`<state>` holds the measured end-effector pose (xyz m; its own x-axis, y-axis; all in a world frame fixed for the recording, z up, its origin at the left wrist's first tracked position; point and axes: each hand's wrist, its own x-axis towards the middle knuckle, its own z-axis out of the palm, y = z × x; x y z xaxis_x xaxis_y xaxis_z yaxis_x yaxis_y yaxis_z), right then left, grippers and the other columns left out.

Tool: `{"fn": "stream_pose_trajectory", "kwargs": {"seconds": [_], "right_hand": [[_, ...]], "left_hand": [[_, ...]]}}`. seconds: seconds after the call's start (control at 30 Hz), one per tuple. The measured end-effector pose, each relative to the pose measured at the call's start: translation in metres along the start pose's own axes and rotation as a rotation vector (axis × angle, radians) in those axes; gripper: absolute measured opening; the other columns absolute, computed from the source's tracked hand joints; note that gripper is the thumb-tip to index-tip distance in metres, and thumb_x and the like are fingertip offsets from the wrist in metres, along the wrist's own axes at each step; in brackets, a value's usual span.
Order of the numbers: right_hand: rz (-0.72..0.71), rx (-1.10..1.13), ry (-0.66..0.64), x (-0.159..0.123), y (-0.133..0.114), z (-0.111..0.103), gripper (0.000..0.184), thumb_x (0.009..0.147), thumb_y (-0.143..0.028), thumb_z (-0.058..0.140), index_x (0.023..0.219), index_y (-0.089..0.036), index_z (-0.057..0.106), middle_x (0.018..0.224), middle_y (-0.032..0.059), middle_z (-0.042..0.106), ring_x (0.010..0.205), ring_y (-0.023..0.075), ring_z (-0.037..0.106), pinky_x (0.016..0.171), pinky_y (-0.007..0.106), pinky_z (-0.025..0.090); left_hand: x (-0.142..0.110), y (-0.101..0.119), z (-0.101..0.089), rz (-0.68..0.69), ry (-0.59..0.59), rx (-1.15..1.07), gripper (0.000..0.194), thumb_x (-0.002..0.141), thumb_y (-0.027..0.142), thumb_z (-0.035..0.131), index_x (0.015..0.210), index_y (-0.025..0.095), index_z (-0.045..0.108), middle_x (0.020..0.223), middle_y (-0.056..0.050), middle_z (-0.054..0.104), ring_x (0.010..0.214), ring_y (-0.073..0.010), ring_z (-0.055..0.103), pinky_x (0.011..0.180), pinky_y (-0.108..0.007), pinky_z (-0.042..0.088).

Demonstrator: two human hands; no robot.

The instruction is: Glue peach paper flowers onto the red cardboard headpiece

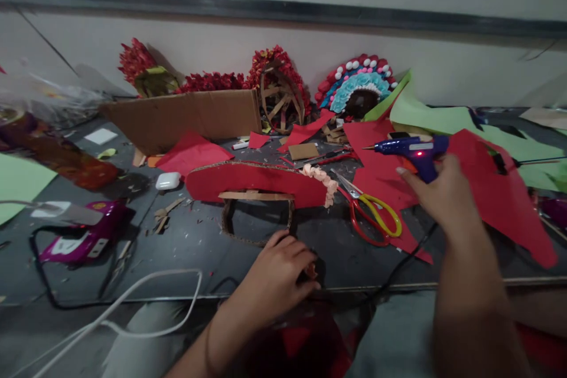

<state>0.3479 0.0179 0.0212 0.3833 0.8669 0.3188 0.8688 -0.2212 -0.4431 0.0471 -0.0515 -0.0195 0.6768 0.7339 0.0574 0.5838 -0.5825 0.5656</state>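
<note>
checker: head view. state the fingers.

operator: my right hand is wrapped around the blue glue gun. a red light shows on its body; the nozzle points left. my left hand is curled on a small peach piece, seen between fingers and thumb. how firm that hold is, i cannot tell.

checker: state the position of the workpiece.

operator: the red cardboard band is on the table, ahead of my left hand. peach trim runs along its right end. a cardboard loop extends from its near side, close to my fingertips.

checker: list hazards and causes.

operator: one: burn. the nozzle is probably hot; if it swings down towards my left hand, it could touch my fingers. two: stray glue. a drip could mark the red paper below the gun. three: snag. the scissors lie just beside the trim; a low sweep could catch their handles and push the band. four: drag. the black cord runs to the table's near edge; if it catches there, it could jerk the nozzle off line. five: bending. pressure on the loop could distort it.
</note>
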Motion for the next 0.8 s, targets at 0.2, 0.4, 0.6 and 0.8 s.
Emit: {"fn": "stream_pose_trajectory", "kwargs": {"seconds": [0.2, 0.4, 0.6, 0.8], "right_hand": [[0.133, -0.064, -0.171, 0.009, 0.037, 0.047, 0.043, 0.077, -0.045, 0.052, 0.102, -0.011, 0.057, 0.082, 0.0123, 0.064, 0.067, 0.0226, 0.06, 0.059, 0.032, 0.043], [0.064, -0.135, -0.135, 0.006, 0.036, 0.042, 0.03, 0.074, -0.036, 0.056, 0.086, -0.01, 0.065, 0.081, 0.0157, 0.064, 0.08, 0.0277, 0.059, 0.071, 0.039, 0.044], [-0.53, 0.247, 0.072, -0.047, -0.034, 0.014, 0.019, 0.082, -0.034, 0.056, 0.09, -0.017, 0.063, 0.087, 0.0062, 0.066, 0.08, 0.0168, 0.062, 0.074, 0.03, 0.051], [-1.145, 0.389, -0.206, -0.12, -0.085, 0.037, 0.033, 0.087, -0.015, 0.048, 0.119, -0.011, 0.052, 0.119, 0.0108, 0.06, 0.113, 0.017, 0.054, 0.092, 0.029, 0.05]], "left_hand": [[0.001, -0.005, 0.012, 0.031, 0.017, 0.097, 0.009, 0.083, 0.02, 0.056, 0.09, 0.022, 0.061, 0.087, 0.0, 0.063, 0.083, -0.0164, 0.056, 0.094, -0.041, 0.032], [0.001, -0.005, 0.011, -0.053, 0.079, -0.245, 0.019, 0.086, 0.017, 0.05, 0.104, 0.02, 0.057, 0.098, -0.004, 0.058, 0.089, -0.0147, 0.056, 0.083, -0.029, 0.045], [0.005, 0.003, 0.003, -0.184, 0.275, -0.639, 0.02, 0.085, 0.019, 0.05, 0.097, 0.02, 0.066, 0.092, -0.005, 0.06, 0.085, -0.014, 0.058, 0.076, -0.025, 0.047], [0.009, -0.002, 0.007, -0.32, 0.396, -0.997, 0.024, 0.077, 0.036, 0.06, 0.066, 0.016, 0.068, 0.074, -0.003, 0.064, 0.073, -0.0162, 0.056, 0.072, -0.027, 0.046]]}}
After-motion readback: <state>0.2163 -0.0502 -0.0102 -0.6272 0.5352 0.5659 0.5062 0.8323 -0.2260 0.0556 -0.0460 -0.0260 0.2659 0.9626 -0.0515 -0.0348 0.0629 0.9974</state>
